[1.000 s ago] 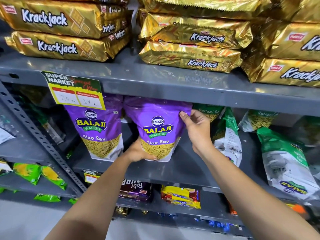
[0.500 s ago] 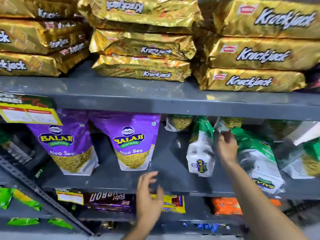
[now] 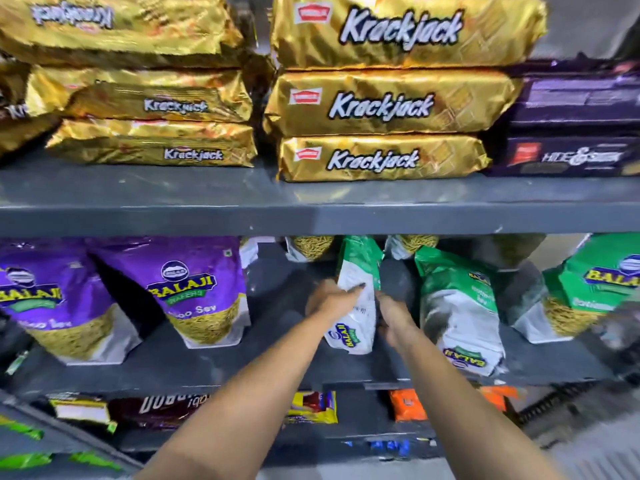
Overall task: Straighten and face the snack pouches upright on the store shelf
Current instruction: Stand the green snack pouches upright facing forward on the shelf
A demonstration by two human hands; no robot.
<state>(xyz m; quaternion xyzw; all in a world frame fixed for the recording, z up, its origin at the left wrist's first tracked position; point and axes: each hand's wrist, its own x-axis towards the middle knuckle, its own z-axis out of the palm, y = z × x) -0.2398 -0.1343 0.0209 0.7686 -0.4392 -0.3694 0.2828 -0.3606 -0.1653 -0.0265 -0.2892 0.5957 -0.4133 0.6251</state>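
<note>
Pouches on the middle shelf are partly sorted, as far as the frame shows. At left of the frame two purple pouches stand upright with their fronts facing out, so that section looks done.

At centre, a green pouch stands turned edge-on, its white back and side showing instead of its front. The left hand presses against its left side, fingers wrapped onto it; the right hand closes on its right side lower down. Both hands grip this one pouch, which appears to rest on the shelf, though its base is partly hidden.

Just right of it, a second green pouch leans back with its back panel out and its logo upside down, untouched. Farther right, a third green pouch shows its front but is tilted and blurred at the frame edge. More packs lie behind in the shadow under the upper shelf; their state is hard to tell.

In my judgement the task is roughly midway: purple section finished, the green run still needs turning, with the centre pouch the step in hand.
</note>
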